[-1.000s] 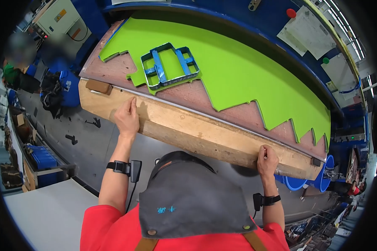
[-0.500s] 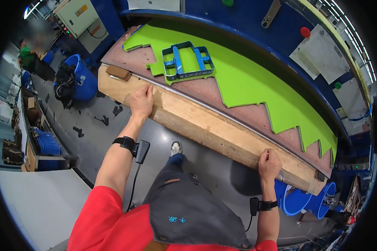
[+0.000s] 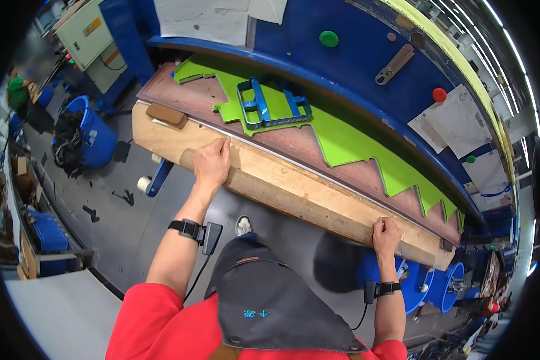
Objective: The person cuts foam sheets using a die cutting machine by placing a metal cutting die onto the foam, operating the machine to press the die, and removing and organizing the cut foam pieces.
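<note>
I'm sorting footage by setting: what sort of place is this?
Probably a factory cutting workshop: a blue metal-looking outline frame rests on a jagged-edged bright green sheet, a large blue machine stands behind, and a pale boxy cabinet bears a yellow warning label.

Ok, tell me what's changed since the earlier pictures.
The blue machine front now hides more of the green sheet, which seems to have gone farther under it, though the view has shifted too. Nothing was visibly taken hold of or let go. The left hand and right hand still rest curled at the wooden ledge; the blue frame remains on the sheet, the brown block on the ledge.
</note>
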Available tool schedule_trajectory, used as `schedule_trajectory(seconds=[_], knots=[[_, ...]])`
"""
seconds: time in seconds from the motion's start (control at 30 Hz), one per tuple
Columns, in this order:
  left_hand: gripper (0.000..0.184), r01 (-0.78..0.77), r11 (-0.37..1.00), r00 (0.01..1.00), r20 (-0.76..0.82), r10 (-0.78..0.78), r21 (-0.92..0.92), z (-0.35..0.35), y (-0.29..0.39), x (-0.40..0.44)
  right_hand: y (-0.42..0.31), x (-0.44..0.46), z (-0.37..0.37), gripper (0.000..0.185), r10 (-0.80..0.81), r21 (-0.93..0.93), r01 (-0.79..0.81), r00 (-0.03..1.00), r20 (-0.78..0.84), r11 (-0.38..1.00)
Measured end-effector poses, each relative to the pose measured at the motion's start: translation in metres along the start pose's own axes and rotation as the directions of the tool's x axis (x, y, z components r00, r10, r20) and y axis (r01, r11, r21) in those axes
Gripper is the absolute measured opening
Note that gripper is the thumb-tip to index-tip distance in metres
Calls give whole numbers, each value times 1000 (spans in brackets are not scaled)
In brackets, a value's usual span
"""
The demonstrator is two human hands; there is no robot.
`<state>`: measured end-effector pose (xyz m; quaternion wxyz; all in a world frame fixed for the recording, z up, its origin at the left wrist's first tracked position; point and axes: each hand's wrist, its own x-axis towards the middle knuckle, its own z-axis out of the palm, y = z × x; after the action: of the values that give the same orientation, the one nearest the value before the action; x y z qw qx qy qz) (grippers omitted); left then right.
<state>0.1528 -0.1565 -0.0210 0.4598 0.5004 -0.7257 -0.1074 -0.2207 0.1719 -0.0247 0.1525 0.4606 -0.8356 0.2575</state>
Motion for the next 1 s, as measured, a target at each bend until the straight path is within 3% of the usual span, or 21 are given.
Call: schedule_trajectory(seconds=[0.1,0.3,0.6,0.87,0.93,1.0], knots=[[16,-48,999,998,46,48,-9,-3,-4,1,-7,0,1,18,28,18,-28,999,-28,999],[16,18,998,997,81,-13,-61,-5,-1,8,-12,6,2,18,19,-17,-20,999,-36,1000],[15,-4,1000,1000,17,5,-22,1,2,16,-12,14,3,19,45,-39,-43,998,34,998],[15,36,998,998,-49,-33,51,10,4,20,-3,21,6,18,34,113,-41,997,70,993],[15,17,997,998,-68,-12,74,20,-3,31,-2,39,3,19,60,174,-84,989,137,981],[15,1,995,997,-80,6,96,21,-5,32,14,43,-7,19,170,274,-230,959,226,934]])
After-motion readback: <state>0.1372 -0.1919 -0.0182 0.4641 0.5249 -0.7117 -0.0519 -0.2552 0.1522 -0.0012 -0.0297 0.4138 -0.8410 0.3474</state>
